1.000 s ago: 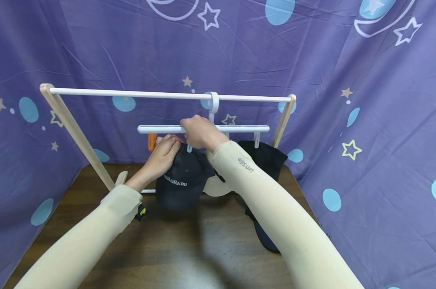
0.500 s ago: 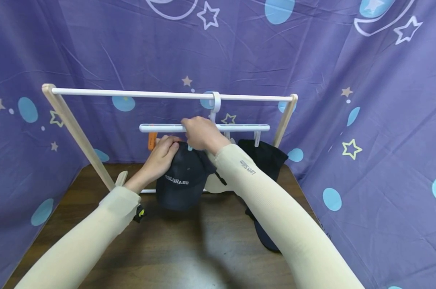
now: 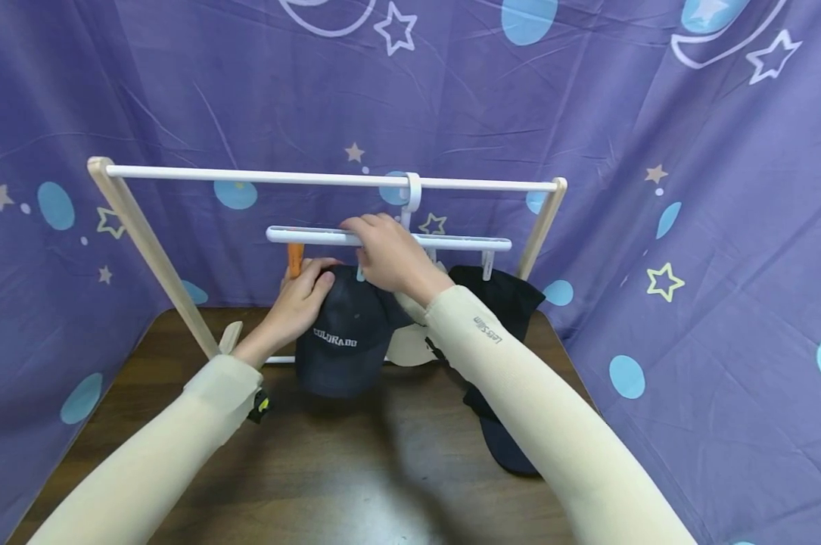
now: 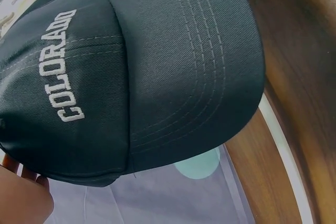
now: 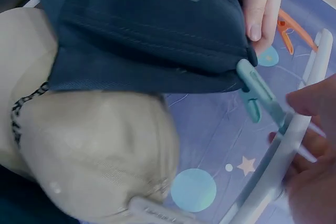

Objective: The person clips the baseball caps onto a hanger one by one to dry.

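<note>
A dark navy baseball cap (image 3: 335,341) with white COLORADO lettering hangs at the left part of a white clip hanger (image 3: 468,243). My left hand (image 3: 297,303) holds the cap's left side at its upper edge. In the right wrist view, a teal clip (image 5: 265,95) on the hanger has its tip over the cap's edge, near the left fingers (image 5: 255,17). My right hand (image 3: 396,257) grips the hanger bar beside that clip, fingers curled round it. Just right of the navy cap, a beige cap (image 5: 105,150) hangs under a grey clip (image 5: 157,211).
The hanger hooks over the white rail (image 3: 247,177) of a wooden-legged rack (image 3: 154,257). An orange clip (image 3: 296,260) sits at the hanger's left end. Black headwear (image 3: 488,295) hangs from a white clip (image 3: 488,265) on the right. Below lies a brown wooden table (image 3: 342,477).
The hanger's left end has risen a little, and the orange clip with it. My right hand has shifted slightly right along with the forearm. My left hand stays at the navy cap.
</note>
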Available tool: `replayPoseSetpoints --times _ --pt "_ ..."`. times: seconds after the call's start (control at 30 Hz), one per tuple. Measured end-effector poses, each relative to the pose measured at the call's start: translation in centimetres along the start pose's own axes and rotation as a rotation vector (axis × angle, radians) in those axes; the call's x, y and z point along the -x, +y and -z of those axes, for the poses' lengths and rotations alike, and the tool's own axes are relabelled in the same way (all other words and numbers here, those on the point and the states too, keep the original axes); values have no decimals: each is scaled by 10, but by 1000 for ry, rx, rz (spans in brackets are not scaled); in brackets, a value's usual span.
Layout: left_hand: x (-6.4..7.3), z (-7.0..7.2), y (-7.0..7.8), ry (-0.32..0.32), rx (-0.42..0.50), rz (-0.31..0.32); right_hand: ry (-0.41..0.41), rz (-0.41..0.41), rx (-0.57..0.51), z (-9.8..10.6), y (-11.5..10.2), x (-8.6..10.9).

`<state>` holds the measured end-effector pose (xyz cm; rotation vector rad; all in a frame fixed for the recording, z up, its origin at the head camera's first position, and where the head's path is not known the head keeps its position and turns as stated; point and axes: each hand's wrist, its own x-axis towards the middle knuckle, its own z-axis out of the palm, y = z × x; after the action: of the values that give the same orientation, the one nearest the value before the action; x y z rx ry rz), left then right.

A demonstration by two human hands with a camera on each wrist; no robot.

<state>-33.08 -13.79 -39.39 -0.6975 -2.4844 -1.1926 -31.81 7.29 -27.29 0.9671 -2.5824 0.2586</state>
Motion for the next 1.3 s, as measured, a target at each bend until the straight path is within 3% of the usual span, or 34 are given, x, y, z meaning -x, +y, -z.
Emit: replayPoseSetpoints --times 0.23,0.5,0.63,0.9,1.17,1.3 --pt "2 2 -6 22 -2 -21 190 165 -61 1 10 19" --pt "9 6 -13 18 0 7 326 239 -118 -2 22 43" --pt "14 7 -17 34 -6 17 350 230 -137 -5 29 60" --pt "28 11 -25 75 -29 -49 414 193 -216 -14 47 97" --pt "46 14 -27 52 -6 0 466 84 -257 -20 66 143" --pt "57 11 -25 53 0 -11 490 5 -275 -23 77 165"
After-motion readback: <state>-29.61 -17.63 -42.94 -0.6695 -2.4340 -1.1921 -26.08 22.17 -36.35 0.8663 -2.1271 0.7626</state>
